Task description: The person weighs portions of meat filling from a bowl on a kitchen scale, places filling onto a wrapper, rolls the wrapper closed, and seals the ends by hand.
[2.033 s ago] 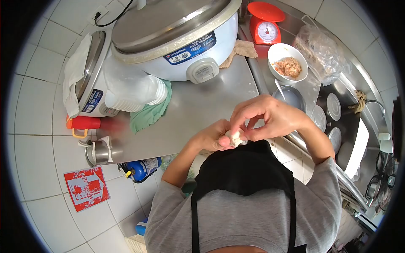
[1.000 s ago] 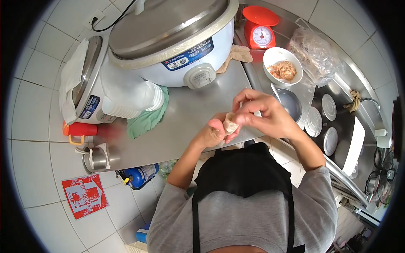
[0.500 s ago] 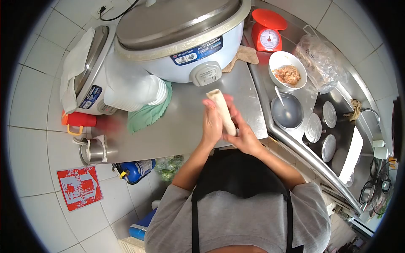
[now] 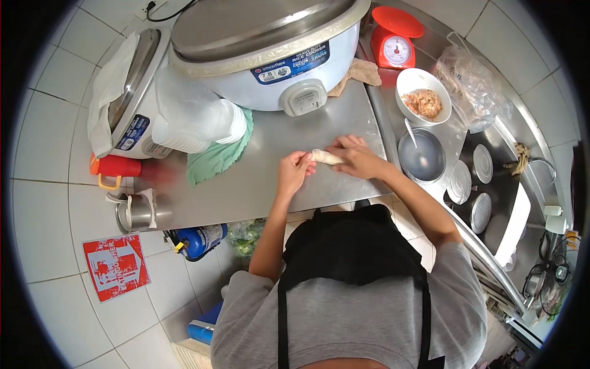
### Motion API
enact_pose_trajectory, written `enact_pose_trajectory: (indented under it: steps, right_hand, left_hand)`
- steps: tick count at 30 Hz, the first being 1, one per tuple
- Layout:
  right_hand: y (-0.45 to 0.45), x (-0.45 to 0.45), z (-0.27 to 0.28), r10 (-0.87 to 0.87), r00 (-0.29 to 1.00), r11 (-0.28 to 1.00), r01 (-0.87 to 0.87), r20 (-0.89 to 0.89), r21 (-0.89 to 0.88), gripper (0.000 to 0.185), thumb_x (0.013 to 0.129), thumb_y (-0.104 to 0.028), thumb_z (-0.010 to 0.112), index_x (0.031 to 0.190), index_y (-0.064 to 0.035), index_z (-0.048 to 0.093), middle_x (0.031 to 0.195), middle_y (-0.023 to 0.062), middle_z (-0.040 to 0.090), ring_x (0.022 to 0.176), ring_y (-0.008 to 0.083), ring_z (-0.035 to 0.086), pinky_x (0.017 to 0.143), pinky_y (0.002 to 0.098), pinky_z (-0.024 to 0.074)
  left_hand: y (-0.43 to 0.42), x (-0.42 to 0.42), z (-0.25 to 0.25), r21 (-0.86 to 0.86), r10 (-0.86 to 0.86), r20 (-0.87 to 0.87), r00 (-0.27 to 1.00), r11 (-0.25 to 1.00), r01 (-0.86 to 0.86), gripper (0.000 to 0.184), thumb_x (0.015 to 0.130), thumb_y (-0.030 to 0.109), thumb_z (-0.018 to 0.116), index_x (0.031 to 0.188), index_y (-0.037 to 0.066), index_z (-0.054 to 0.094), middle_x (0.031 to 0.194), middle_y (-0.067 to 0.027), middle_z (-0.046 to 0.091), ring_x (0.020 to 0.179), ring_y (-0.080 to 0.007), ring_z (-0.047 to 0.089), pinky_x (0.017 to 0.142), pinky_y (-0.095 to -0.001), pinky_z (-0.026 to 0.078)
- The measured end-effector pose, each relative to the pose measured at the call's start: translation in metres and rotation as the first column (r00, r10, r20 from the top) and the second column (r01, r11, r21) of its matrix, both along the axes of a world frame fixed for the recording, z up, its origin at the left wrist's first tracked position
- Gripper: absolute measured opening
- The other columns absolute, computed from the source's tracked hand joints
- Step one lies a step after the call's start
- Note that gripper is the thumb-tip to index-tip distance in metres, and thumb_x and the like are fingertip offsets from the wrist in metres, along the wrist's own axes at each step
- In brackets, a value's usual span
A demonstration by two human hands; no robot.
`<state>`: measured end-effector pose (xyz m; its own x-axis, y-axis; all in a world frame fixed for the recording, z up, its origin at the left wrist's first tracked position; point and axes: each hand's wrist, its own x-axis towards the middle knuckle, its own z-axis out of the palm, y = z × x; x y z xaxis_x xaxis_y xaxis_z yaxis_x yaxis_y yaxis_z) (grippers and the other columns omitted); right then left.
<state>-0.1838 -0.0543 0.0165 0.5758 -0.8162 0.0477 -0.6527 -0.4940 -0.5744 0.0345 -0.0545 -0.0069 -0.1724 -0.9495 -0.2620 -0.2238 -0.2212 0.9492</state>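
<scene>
A pale, slim spring roll (image 4: pixel 327 157) lies almost level on or just above the steel worktop (image 4: pixel 258 178). My left hand (image 4: pixel 295 172) pinches its left end between thumb and fingertips. Over the right end curls my right hand (image 4: pixel 359 158), its fingers stretched past the far side and its palm covering that end. To the right, a white bowl (image 4: pixel 442 92) holds chunky orange-pink filling (image 4: pixel 424 104). Below it stands a metal bowl (image 4: pixel 424 157) with cloudy liquid and a white spoon (image 4: pixel 411 133).
A large rice cooker (image 4: pixel 270 86) stands at the back, with a smaller one (image 4: pixel 132 117) to its left. Stacked plastic tubs (image 4: pixel 190 117) rest on a green cloth (image 4: pixel 218 160). A red scale (image 4: pixel 396 46), plastic bag (image 4: pixel 470 80) and sink with round lids (image 4: pixel 481 212) line the right side.
The spring roll has gone from upright between both palms to lying nearly level at the worktop. My left hand now pinches one end, and my right hand has turned palm down over the other.
</scene>
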Motion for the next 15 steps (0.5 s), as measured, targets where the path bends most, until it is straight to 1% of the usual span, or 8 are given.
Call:
enact_pose_trajectory:
  steps: [4, 7, 10, 13, 15]
  right_hand:
    - [-0.013, 0.014, -0.013, 0.137, 0.989, 0.989, -0.134, 0.056, -0.055, 0.05, 0.079, -0.025, 0.065, 0.126, -0.0133, 0.053, 0.121, 0.0073, 0.051, 0.113, 0.0265, 0.042, 0.095, 0.0438, 0.0299]
    - [-0.019, 0.005, -0.027, 0.265, 0.958, 0.962, -0.255, 0.108, -0.1, 0.051, 0.082, -0.023, 0.062, 0.13, -0.0163, 0.049, 0.128, 0.0066, 0.049, 0.113, 0.0285, 0.043, 0.097, 0.0414, 0.0278]
    - [-0.013, 0.006, -0.014, 0.09, 0.966, 0.995, -0.098, 0.24, 0.021, 0.049, 0.082, -0.023, 0.062, 0.13, -0.0171, 0.051, 0.134, 0.0045, 0.047, 0.118, 0.0263, 0.042, 0.097, 0.0407, 0.0282]
    - [-0.014, 0.01, -0.021, 0.177, 0.984, 0.975, -0.174, 0.004, -0.135, 0.051, 0.081, -0.024, 0.063, 0.13, -0.0163, 0.05, 0.135, 0.0039, 0.046, 0.119, 0.0241, 0.043, 0.096, 0.0405, 0.0301]
    - [-0.014, 0.006, -0.021, 0.238, 0.965, 0.921, -0.261, -0.112, -0.289, 0.054, 0.082, -0.028, 0.061, 0.133, -0.0156, 0.046, 0.136, 0.0039, 0.045, 0.117, 0.0226, 0.044, 0.096, 0.04, 0.0312]
  left_hand:
    - [-0.002, 0.005, -0.002, -0.003, -0.065, 0.021, 0.998, 0.998, 0.065, 0.027, 0.093, 0.021, 0.053, 0.099, -0.004, 0.061, 0.082, -0.0085, 0.066, 0.066, -0.0117, 0.062, 0.061, -0.023, 0.049]
    - [0.0, 0.006, -0.005, -0.002, -0.082, 0.012, 0.997, 0.997, 0.082, 0.027, 0.093, 0.02, 0.053, 0.1, -0.004, 0.061, 0.084, -0.0084, 0.066, 0.068, -0.0117, 0.062, 0.063, -0.0232, 0.049]
    - [-0.003, 0.008, -0.007, 0.009, -0.089, 0.013, 0.996, 0.996, 0.089, 0.026, 0.093, 0.019, 0.053, 0.101, -0.004, 0.061, 0.086, -0.0083, 0.066, 0.071, -0.0118, 0.062, 0.064, -0.0234, 0.05]
    - [-0.003, 0.007, -0.006, 0.005, -0.111, 0.028, 0.993, 0.994, 0.111, 0.027, 0.093, 0.019, 0.054, 0.103, -0.005, 0.061, 0.086, -0.008, 0.065, 0.072, -0.012, 0.062, 0.065, -0.0232, 0.05]
    - [-0.001, 0.006, -0.006, -0.002, -0.117, 0.014, 0.993, 0.993, 0.117, 0.028, 0.092, 0.019, 0.055, 0.104, -0.005, 0.06, 0.086, -0.0079, 0.065, 0.072, -0.0121, 0.062, 0.065, -0.023, 0.05]
